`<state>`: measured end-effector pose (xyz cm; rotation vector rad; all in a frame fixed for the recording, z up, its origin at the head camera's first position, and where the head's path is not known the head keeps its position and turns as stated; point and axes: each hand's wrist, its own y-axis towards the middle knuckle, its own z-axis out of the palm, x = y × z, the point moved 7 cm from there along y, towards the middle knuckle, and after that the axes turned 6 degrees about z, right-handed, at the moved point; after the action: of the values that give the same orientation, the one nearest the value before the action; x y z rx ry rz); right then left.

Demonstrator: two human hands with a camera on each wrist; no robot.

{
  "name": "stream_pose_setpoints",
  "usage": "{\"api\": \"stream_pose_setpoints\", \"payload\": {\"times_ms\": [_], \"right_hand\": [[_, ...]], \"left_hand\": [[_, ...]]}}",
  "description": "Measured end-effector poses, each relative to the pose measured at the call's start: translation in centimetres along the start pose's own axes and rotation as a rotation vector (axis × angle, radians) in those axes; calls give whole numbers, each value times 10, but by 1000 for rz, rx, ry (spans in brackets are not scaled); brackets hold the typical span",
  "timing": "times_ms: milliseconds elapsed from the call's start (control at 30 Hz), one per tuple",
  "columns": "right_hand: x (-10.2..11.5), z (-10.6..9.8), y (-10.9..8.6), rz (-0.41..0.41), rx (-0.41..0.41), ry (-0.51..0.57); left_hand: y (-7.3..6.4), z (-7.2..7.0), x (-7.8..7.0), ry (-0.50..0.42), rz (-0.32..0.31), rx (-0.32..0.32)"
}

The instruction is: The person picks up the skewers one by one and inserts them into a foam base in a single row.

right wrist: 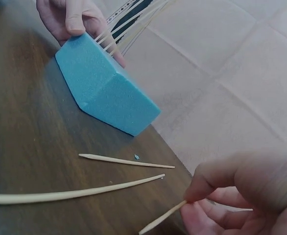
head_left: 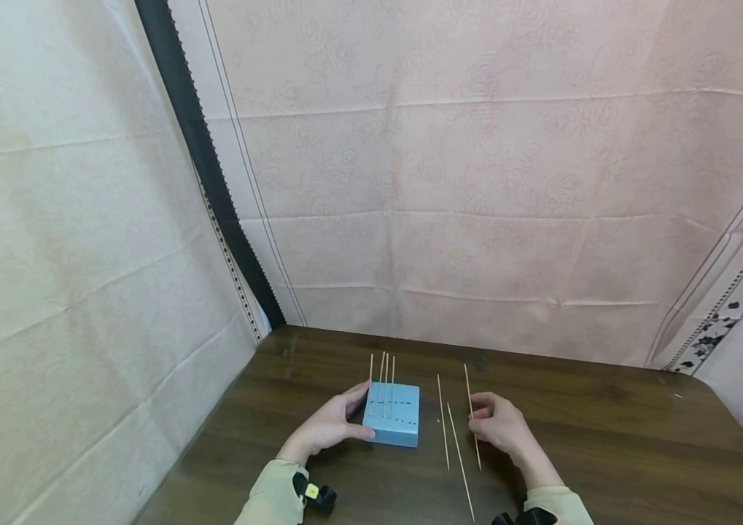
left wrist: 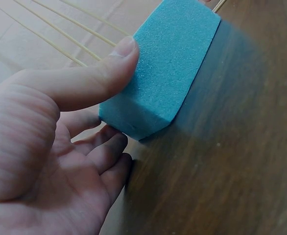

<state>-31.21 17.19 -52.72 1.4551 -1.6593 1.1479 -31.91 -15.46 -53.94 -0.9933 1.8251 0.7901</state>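
My left hand grips the left side of a light-blue foam block, its thumb on the near face and its fingers round the far side. Several thin wooden skewers stand upright in the block's top, which has rows of small dark holes. To the right, my right hand pinches another skewer between thumb and fingers, low over the table. Two loose skewers, one nearer the block and one closer to me, lie between the block and that hand.
Everything stands on a dark wooden table. Pale cloth hangs behind it and along the left. A tiny blue crumb lies beside the loose skewers.
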Motion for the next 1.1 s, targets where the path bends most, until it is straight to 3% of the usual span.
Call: {"api": "stream_pose_setpoints", "payload": {"times_ms": [333,833,1100], "right_hand": [[18,9,-4,-90,15,102],[21,14,-5,-87,56,250],[29,16,-7,-145,53,337]], "left_hand": [[0,1,1,-6,3,0],[-1,2,1,-19,2,5],[0,2,-1,-18,1,4]]}}
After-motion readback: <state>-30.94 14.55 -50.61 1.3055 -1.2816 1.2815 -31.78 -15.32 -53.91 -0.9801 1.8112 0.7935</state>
